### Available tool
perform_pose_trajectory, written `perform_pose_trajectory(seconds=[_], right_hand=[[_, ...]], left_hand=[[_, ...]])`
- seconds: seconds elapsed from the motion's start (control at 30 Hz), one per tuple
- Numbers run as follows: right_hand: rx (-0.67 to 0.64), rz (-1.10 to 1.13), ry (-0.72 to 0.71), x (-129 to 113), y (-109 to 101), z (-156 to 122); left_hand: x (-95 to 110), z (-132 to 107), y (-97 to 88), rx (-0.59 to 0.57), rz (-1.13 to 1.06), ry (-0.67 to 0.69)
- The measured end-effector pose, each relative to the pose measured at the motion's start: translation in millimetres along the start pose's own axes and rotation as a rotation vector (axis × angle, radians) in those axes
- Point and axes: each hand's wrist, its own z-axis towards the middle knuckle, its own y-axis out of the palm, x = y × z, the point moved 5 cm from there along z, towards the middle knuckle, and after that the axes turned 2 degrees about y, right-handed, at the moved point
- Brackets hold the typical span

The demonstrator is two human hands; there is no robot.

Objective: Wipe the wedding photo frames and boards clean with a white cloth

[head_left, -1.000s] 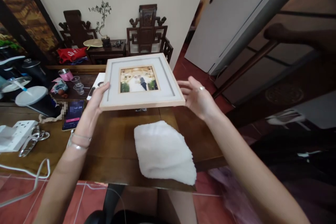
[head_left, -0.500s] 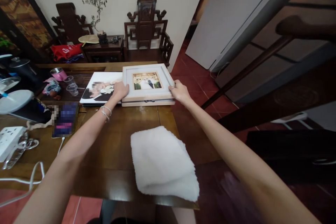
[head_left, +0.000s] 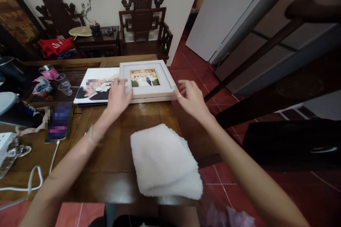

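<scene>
A pale wooden box (head_left: 149,94) with a small photo (head_left: 145,78) set in its lid lies closed at the table's far right end. My left hand (head_left: 118,95) is at its left front corner, fingers apart, over the edge of a white photo album (head_left: 101,74) with a picture on the cover. At the box's right side is my right hand (head_left: 193,101), its fingers spread and the thumb close to the corner. Whether either hand still touches the box I cannot tell. Nearer me, a folded white fluffy cloth (head_left: 165,163) lies at the table's front right corner.
On the left of the wooden table (head_left: 112,156) are a phone (head_left: 59,122) on a white cable, a lidded dark cup (head_left: 16,113), clear plastic cups (head_left: 64,85) and a pink mug (head_left: 48,72). Dark carved chairs (head_left: 144,17) stand beyond.
Both hands have loosened from the box's sides, and their fingers have spread. The box and album keep their places on the table. The camera view has shifted slightly.
</scene>
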Motion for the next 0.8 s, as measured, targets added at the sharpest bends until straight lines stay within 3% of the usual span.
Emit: perform_pose_trajectory(seconds=[0.1,0.17,0.23,0.3,0.43,0.53,0.67,0.8], right_hand=[[-0.184,0.039,-0.038,-18,-31,-78],[-0.271,0.062,0.017,-31,-40,-124],[-0.346,0.11,0.083,-43,-35,-152],[-0.358,0.168,0.142,-48,-21,-159],[-0.306,0.319,0.235,-38,10,-143],[-0.437,0.588,0.272,-28,22,-142],[-0.551,0.823,0.35,-25,11,-162],[-0.465,0.806,0.306,-33,2,-161]], left_hand=[[40,-80,-2.8,-0.155,-0.117,0.113],[60,-137,2.1,-0.289,-0.117,0.186],[69,-180,10.0,-0.364,-0.056,0.203],[69,-205,19.1,-0.383,0.03,0.195],[64,-220,35.7,-0.414,0.168,0.217],[60,-224,39.6,-0.367,0.19,0.163],[59,-234,39.6,-0.281,0.089,0.147],[56,-237,39.0,-0.276,0.021,0.174]])
